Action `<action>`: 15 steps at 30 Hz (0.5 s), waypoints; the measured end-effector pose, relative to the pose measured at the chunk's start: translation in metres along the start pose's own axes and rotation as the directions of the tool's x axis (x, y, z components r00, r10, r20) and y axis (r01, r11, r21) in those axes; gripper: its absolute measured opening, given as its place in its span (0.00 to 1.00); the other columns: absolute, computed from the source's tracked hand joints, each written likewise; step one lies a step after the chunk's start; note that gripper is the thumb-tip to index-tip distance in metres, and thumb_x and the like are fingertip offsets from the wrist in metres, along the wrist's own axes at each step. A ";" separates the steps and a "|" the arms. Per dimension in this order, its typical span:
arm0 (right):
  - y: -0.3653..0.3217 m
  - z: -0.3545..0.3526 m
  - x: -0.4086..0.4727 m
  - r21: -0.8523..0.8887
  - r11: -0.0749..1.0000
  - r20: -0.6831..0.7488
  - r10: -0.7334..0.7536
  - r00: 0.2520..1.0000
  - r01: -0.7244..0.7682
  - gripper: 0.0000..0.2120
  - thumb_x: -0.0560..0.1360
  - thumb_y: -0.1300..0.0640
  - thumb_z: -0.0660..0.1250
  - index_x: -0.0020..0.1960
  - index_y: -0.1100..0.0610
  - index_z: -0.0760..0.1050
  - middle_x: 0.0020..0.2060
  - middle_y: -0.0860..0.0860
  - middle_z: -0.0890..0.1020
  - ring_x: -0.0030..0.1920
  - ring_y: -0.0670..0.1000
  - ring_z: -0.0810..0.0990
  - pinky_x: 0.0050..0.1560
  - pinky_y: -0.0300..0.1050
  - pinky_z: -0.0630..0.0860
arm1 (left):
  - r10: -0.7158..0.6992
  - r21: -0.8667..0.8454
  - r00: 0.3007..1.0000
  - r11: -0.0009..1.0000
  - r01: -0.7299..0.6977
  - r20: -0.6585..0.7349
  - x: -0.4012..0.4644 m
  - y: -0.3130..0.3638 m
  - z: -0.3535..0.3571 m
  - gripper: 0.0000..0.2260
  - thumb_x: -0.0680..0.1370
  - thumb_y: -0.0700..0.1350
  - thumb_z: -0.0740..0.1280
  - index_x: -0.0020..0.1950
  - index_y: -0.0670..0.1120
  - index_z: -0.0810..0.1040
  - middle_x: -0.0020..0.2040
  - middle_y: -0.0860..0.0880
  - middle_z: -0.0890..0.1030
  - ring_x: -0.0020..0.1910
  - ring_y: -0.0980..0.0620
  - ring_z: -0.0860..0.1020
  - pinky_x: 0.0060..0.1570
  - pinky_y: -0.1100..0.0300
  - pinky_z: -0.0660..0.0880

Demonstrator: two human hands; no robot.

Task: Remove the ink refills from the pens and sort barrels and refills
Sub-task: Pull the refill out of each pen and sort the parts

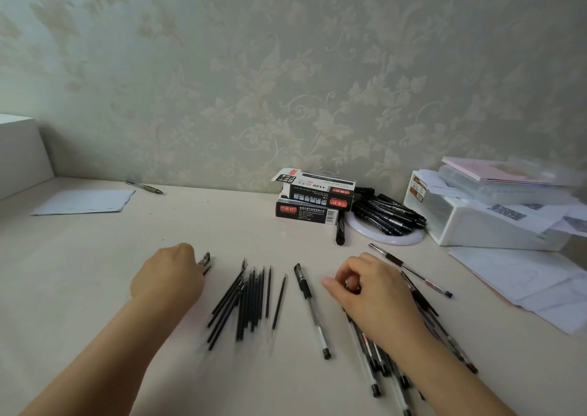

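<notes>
A fan of several dark ink refills [247, 301] lies on the pale table [95, 257] between my hands. A capped clear pen [311, 307] lies alone just right of them. My left hand [168, 279] is curled round small dark pen parts [205, 261] that stick out past its fingers. My right hand [371, 291] hovers with curled fingers above a heap of clear pens [390, 365]; what it pinches is hidden. One more pen [413, 271] lies beyond that hand.
Two stacked pen boxes [313, 199] stand at the back centre, beside a white ring with black markers [386, 215]. A white container with papers [486, 218] fills the right. Loose sheets [540, 288] lie at the right, a paper [84, 202] and pen [143, 187] far left.
</notes>
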State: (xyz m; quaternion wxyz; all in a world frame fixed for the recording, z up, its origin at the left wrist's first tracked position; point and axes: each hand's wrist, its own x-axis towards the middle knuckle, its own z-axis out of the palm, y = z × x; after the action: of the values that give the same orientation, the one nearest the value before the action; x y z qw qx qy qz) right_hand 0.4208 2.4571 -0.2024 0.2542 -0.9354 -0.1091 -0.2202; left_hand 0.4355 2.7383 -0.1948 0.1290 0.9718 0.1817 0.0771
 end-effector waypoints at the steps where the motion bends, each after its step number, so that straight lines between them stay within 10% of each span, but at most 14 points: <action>1: -0.004 0.003 -0.001 -0.005 1.000 0.026 -0.011 1.000 0.011 0.14 0.71 0.40 0.71 0.35 0.49 0.75 0.32 0.44 0.73 0.35 0.43 0.74 0.39 0.40 0.73 | 0.033 -0.017 0.999 0.999 -0.033 -0.016 -0.001 0.004 0.002 0.08 0.79 0.47 0.60 0.43 0.45 0.70 0.46 0.46 0.76 0.44 0.45 0.72 0.40 0.56 0.69; 9: -0.015 0.014 -0.004 -0.060 0.998 0.162 0.009 0.987 0.001 0.14 0.69 0.38 0.68 0.39 0.49 0.77 0.37 0.44 0.74 0.40 0.44 0.74 0.40 0.40 0.70 | 0.255 -0.200 0.956 0.939 -0.281 -0.147 -0.017 0.038 0.019 0.08 0.78 0.49 0.63 0.43 0.46 0.75 0.38 0.50 0.79 0.39 0.48 0.75 0.37 0.57 0.69; 15: -0.011 0.012 -0.001 -0.156 0.988 0.140 0.038 0.989 -0.016 0.07 0.73 0.47 0.66 0.39 0.49 0.75 0.39 0.45 0.75 0.43 0.48 0.76 0.42 0.42 0.70 | 0.145 -0.125 0.979 0.979 -0.163 -0.143 -0.008 0.021 0.012 0.06 0.77 0.48 0.61 0.44 0.46 0.74 0.41 0.49 0.78 0.42 0.46 0.76 0.38 0.57 0.73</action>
State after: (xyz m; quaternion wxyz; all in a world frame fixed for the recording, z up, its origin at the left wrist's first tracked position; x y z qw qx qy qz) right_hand 0.4206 2.4726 -0.2072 0.1757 -0.9670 -0.0966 -0.1573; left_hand 0.4373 2.7133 -0.2014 0.1763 0.9645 0.1082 0.1640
